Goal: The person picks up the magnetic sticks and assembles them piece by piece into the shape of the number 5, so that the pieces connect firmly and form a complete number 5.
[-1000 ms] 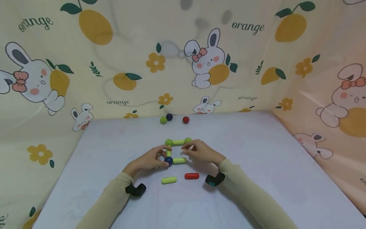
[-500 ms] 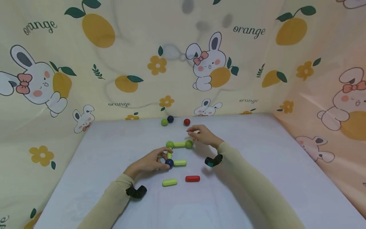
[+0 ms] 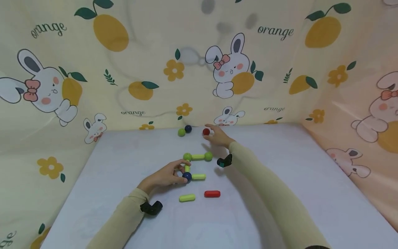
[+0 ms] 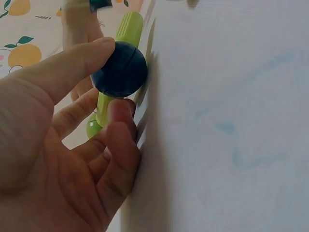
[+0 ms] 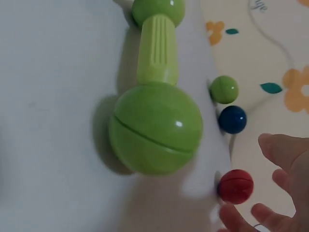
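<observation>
My left hand grips the dark blue ball at the corner of a joined frame of balls and sticks. In the left wrist view the thumb lies on this blue ball, with fingers curled by the lime stick behind it. The frame also has two green balls, the right one at the end of a lime stick, and a lower lime stick. At the back, my right hand reaches around a red ball. In the right wrist view its fingers spread apart beside the red ball.
Left of the red ball, a loose green ball and a loose blue ball lie near the table's back edge. Nearer the front are a loose lime stick and a red stick. A printed cloth rises behind the white table.
My right hand has moved from beside the frame's right green ball back to the red ball. My left hand has kept its grip on the blue ball.
</observation>
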`<state>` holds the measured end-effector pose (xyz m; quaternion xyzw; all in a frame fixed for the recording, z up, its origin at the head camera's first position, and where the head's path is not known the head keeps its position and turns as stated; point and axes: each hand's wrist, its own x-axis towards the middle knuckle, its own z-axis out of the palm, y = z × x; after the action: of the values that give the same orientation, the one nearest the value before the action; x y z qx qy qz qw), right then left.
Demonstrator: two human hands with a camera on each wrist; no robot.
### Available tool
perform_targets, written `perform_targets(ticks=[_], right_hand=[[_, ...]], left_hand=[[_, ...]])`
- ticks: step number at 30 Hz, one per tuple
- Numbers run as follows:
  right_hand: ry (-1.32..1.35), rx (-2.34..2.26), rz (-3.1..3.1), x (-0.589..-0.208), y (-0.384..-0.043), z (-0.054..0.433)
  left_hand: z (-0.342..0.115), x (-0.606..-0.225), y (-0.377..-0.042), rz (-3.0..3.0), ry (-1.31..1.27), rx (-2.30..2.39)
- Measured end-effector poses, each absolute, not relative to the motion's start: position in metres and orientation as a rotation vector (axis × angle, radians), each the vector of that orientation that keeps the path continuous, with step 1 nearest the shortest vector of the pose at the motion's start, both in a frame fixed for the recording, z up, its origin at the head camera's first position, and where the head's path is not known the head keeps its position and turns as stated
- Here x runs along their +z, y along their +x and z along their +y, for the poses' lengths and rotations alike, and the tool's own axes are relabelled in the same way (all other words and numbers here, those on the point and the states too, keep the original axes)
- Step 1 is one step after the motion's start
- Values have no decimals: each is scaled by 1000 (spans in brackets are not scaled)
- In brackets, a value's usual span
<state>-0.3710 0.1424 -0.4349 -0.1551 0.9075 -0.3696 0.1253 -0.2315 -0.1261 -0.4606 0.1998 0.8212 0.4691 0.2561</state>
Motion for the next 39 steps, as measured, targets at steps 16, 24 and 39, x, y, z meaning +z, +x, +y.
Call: perform_targets(ticks=[16,24,39], right_hand=[[-355,-961,2721,-448,-378,133],[-399,-1041,2708,-449,-373,149],[-584,-1164,2723,-436,-342,167]], left_hand=[[-123,-460,-234,2247,537,1269],[-123,-461,-233,2246,530,1266],[-125,-463,-233,2233,513,1279]])
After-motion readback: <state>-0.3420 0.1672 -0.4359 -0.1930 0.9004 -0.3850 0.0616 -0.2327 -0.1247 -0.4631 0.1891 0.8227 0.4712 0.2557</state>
